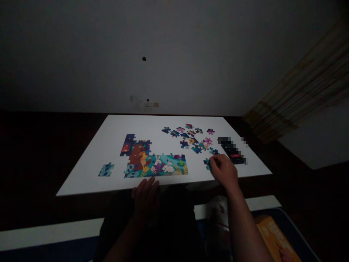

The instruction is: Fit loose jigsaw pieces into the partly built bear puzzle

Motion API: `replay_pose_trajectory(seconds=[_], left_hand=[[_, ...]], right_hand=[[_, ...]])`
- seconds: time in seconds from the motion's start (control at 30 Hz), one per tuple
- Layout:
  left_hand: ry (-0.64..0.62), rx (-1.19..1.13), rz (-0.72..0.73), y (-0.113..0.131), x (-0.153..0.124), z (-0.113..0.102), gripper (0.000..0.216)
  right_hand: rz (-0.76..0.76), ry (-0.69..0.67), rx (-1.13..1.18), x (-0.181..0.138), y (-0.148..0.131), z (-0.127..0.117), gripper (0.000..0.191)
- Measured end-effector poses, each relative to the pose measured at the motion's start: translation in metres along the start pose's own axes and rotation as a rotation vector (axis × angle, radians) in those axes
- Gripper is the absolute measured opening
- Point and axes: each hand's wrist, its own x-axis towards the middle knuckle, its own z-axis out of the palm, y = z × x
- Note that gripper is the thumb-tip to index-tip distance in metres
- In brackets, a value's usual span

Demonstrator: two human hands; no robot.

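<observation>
A partly joined jigsaw puzzle lies on the white table, showing a brown bear and white rabbits. My left hand rests at the table's near edge, just below the joined part, its fingers stretched out and nothing in them. To the right, my right hand is closed with thumb and fingertips at a dark teal puzzle piece, which is partly hidden by the fingers. Beyond that hand are several loose puzzle pieces in a scattered group. One separate teal piece sits left of the joined part.
A dark, partly pixelated flat object lies on the table's right side. Behind the table stands a grey wall with a socket strip. A curtain hangs at right. Below are a plastic package and an orange box.
</observation>
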Motion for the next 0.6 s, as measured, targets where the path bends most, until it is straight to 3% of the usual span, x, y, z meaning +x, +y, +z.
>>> replay_pose_trajectory(seconds=[0.13,0.33,0.6], left_hand=[[0.004,0.014,0.051,-0.003,0.0,0.0,0.043],[0.039,-0.004,-0.006,0.005,0.006,0.0,0.033],[0.037,0.023,0.057,-0.006,-0.003,0.007,0.043]], right_hand=[[-0.011,0.009,0.01,0.0,0.001,0.001,0.026],[-0.014,0.017,0.005,-0.001,0.0,0.001,0.027],[-0.008,0.061,0.032,-0.003,-0.002,-0.002,0.024]])
